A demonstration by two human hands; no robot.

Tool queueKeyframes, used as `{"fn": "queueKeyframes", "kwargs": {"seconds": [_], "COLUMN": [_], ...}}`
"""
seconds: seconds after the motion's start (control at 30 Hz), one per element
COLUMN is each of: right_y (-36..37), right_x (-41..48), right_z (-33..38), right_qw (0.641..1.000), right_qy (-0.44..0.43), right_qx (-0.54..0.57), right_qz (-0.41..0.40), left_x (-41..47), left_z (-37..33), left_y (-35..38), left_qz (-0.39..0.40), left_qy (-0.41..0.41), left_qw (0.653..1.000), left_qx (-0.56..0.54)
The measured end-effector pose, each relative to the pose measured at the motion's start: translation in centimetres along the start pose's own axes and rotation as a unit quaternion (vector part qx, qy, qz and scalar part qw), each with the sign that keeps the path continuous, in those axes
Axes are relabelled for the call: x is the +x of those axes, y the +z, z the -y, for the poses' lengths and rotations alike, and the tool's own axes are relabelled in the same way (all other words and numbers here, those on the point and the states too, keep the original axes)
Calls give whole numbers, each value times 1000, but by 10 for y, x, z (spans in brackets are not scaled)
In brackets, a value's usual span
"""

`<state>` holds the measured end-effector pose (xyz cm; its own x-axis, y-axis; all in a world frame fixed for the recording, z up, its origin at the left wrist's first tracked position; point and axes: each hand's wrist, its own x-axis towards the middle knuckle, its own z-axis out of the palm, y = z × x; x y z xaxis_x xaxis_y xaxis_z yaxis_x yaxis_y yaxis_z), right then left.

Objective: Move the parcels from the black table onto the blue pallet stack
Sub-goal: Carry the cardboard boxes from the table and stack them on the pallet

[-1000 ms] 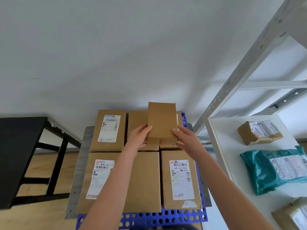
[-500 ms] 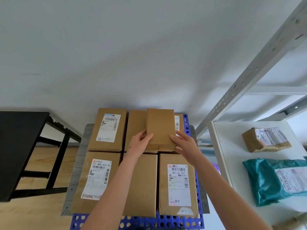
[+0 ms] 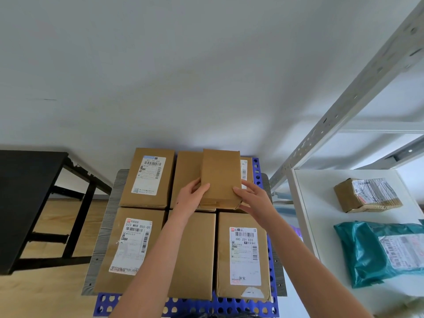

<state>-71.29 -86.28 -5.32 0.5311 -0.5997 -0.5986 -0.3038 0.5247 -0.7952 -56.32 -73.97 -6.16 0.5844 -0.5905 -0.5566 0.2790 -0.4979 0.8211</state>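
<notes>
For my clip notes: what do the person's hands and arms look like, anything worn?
The left hand and right hand are bare: no gloves, rings, watch or bands visible. Both arms are uncovered down to the frame's edge; no sleeve shows.

Only one corner of the room shows, so this is probably a small parcel-handling or stock room. Cardboard parcels (image 3: 146,177) with printed barcode shipping labels (image 3: 244,255) lie in rows on a blue perforated plastic pallet (image 3: 220,305). To the right stands white slotted-angle metal shelving (image 3: 344,106). Its shelf holds a taped carton (image 3: 367,195) and a teal poly mailer (image 3: 367,251), both labelled. A plain black table (image 3: 25,198) stands at the left by a bare white wall (image 3: 183,76), on a pale wood-look floor (image 3: 50,226).
</notes>
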Motion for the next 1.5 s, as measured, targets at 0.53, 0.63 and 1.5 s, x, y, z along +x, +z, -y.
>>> {"fn": "queueKeyframes", "kwargs": {"seconds": [0.53, 0.63, 1.5], "right_y": [0, 2, 101], "right_x": [-18, -28, -99], "right_z": [17, 22, 18], "right_qw": [982, 976, 820], "right_qy": [-138, -171, -289], "right_qx": [-82, -103, -405], "right_qz": [-103, -87, 281], "left_x": [-38, -52, -200], "left_z": [-13, -17, 39], "left_y": [-4, -6, -82], "left_qz": [-164, -191, -383], "left_qy": [169, 204, 140], "left_qw": [958, 945, 904], "left_qx": [165, 168, 127]}}
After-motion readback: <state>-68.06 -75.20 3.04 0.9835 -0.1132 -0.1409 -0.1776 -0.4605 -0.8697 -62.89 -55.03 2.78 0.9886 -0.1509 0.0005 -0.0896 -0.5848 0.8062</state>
